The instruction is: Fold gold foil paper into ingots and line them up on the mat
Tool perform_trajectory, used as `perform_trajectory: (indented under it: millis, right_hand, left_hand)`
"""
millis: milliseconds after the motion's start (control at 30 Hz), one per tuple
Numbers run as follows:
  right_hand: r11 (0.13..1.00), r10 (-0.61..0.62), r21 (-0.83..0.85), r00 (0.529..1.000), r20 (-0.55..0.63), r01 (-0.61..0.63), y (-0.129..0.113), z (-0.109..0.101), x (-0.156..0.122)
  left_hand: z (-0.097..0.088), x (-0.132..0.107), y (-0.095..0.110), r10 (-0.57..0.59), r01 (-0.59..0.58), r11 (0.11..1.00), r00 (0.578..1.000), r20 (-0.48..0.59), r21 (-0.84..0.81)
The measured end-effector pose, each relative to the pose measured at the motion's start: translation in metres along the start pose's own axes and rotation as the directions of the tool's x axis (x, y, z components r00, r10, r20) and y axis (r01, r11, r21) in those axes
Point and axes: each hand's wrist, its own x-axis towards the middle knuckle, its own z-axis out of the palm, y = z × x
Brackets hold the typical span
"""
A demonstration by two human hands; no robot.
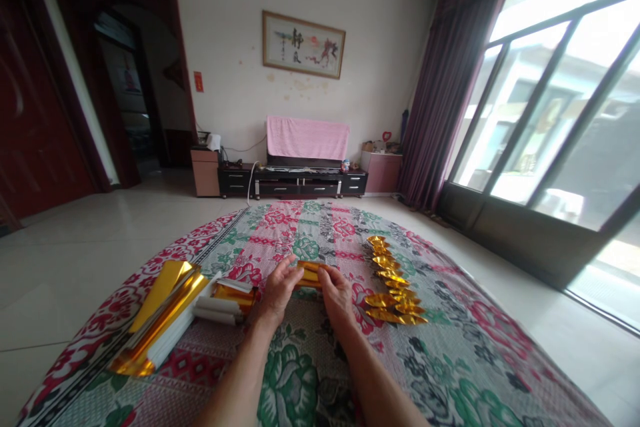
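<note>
A small folded piece of gold foil paper (310, 275) is held level between both hands over the middle of the cloth. My left hand (281, 285) pinches its left end, and my right hand (336, 288) grips the right end with the thumb on top. Left of my hands lies a stack of gold foil sheets (167, 310) with white edges. Beside it, nearer my left hand, are rolled white and gold papers (220, 303). To the right, several folded gold paper ingots (393, 280) stand in an uneven row.
A flowered cloth (295, 380) in red, green and grey covers the round table. Beyond it, a low black cabinet (300, 185) stands by the wall, with a pink towel (309, 138) draped over something above it. A purple curtain (445, 73) and large windows are at the right.
</note>
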Motion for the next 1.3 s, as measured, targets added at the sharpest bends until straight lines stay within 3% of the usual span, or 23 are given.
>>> perform_trajectory:
  millis: [100, 300, 600, 1000, 1300]
  right_hand:
    - [0.999, -0.008, 0.034, 1.000, 0.008, 0.008, 0.000, 0.000, 0.000]
    - [1.000, -0.029, -0.011, 1.000, -0.003, 0.029, -0.004, 0.000, -0.002]
    - [0.999, 0.020, 0.027, 0.999, 0.034, -0.021, -0.009, 0.001, -0.003]
    - [1.000, 0.002, 0.002, 0.999, 0.034, -0.002, -0.002, -0.001, -0.001]
    - [0.999, 0.005, 0.041, 0.999, 0.035, -0.007, -0.010, 0.000, -0.004]
  left_hand:
    - [-0.001, 0.000, 0.003, -0.028, 0.028, 1.000, 1.000, 0.008, 0.014]
    - [0.001, -0.005, 0.013, -0.095, 0.101, 0.994, 0.983, 0.156, -0.029]
    - [0.002, -0.001, 0.001, 0.054, -0.054, 0.998, 0.998, -0.014, -0.015]
    - [0.001, 0.002, -0.006, 0.005, 0.001, 0.992, 0.999, 0.048, -0.130]
    - [0.002, 0.002, -0.006, 0.025, -0.022, 0.992, 0.999, 0.021, -0.123]
